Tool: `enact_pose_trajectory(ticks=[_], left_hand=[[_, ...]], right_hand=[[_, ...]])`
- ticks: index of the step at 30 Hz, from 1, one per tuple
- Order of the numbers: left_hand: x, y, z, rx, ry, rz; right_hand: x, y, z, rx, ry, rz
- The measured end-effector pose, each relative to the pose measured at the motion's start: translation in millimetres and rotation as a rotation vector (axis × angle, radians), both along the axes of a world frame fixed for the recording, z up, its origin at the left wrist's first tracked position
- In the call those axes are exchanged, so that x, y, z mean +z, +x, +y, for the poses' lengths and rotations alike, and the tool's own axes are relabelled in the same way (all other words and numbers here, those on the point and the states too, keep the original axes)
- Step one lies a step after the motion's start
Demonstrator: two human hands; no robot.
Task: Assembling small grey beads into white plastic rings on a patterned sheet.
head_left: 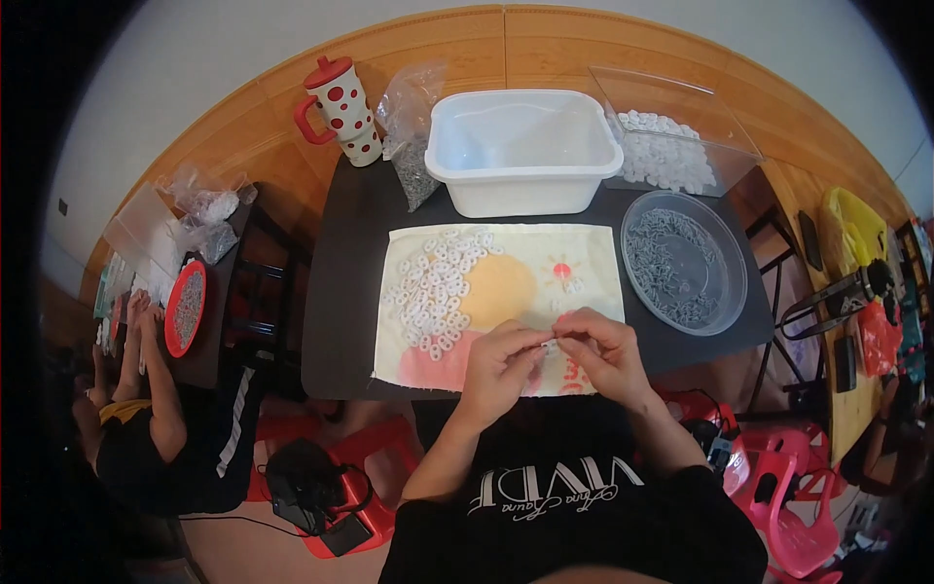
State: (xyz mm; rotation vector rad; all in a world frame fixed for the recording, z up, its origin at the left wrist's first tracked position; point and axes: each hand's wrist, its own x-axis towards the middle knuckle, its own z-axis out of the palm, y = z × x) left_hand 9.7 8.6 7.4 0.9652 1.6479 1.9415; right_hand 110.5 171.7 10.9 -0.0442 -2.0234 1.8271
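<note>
A co-worker (136, 389) is sitting at far left by a red tray (185, 308). On the dark table (341, 292), white rings (433, 292) are lying heaped on the cloth (506, 282). The left hand (498, 360) is pinching a small white piece (549, 344), fingers closed on it, just above the cloth's near edge. The right hand (603, 348) is meeting it, fingertips touching the same piece. A white tub (525, 146) is standing behind, and a clear dish (684, 261) of grey parts is sitting at right.
</note>
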Motion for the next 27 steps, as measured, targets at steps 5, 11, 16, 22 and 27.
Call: enact_pose_trajectory(ticks=[5, 11, 16, 22, 27], left_hand=[[-3.6, -2.3, 0.1, -0.093, -0.079, -0.011], [-7.1, 7.5, 3.4, -0.032, 0.024, -0.143], [-4.7, 8.6, 5.0, -0.001, -0.009, -0.055], [-8.6, 4.5, 3.8, -0.001, -0.035, 0.097], [-9.0, 6.0, 3.6, -0.026, -0.055, 0.040]], right_hand=[[-8.0, -0.6, -5.1, 0.017, -0.030, 0.007], [-12.4, -0.9, -7.2, -0.047, -0.175, 0.007], [-12.0, -0.3, -7.0, -0.043, -0.130, 0.039], [-0.7, -2.0, -0.2, -0.029, 0.069, 0.105], [3.4, -1.7, -0.3, -0.036, 0.130, 0.101]])
